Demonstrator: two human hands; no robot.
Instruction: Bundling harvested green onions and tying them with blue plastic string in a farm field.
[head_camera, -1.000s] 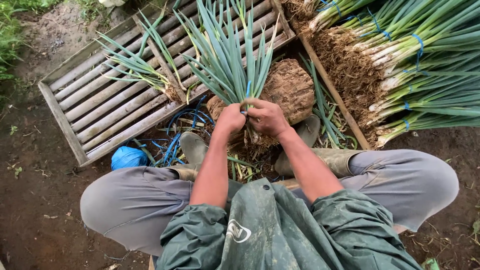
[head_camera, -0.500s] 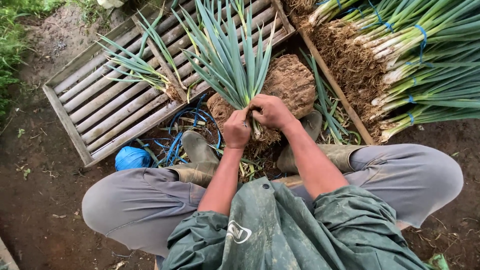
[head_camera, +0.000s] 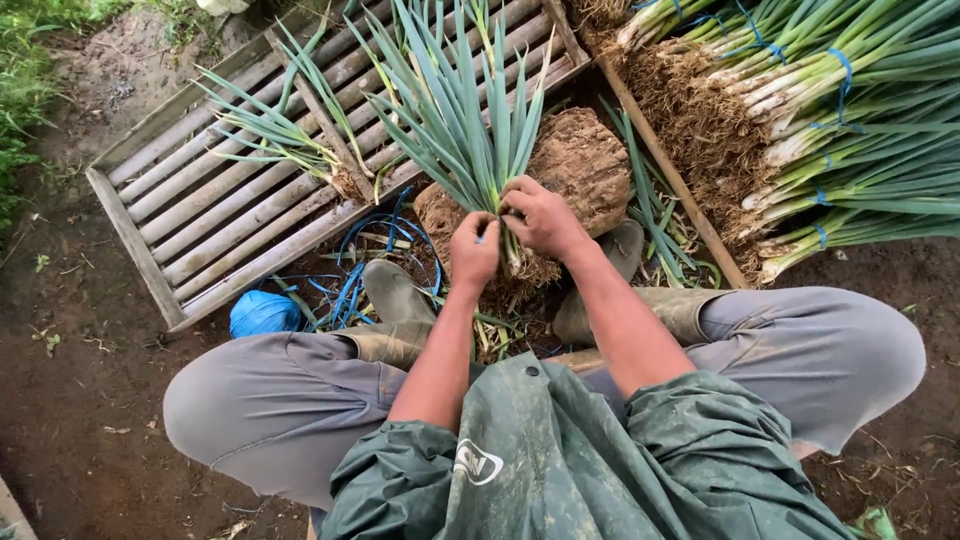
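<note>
The person squats on bare soil; both hands meet at the base of a bunch of green onions (head_camera: 455, 120), which stands upright between the boots, its leaves fanning toward the wooden slatted crate (head_camera: 200, 200). The left hand (head_camera: 475, 250) is clenched around the stalks just above the roots; the right hand (head_camera: 540, 215) has its grip closed on the same stalks from the other side — the two hands touch. The roots sit in a clump of soil (head_camera: 585, 165) just beside the right hand. A smaller bunch (head_camera: 285, 135) lies on the crate, apart from the hands. Loose blue string (head_camera: 350, 280) lies on the ground under the left forearm; a blue ball of string (head_camera: 263, 313) rests near the left knee. Tied bundles of onions (head_camera: 830, 130) — each bound with blue string — are stacked to the right, roots pointing left.
</note>
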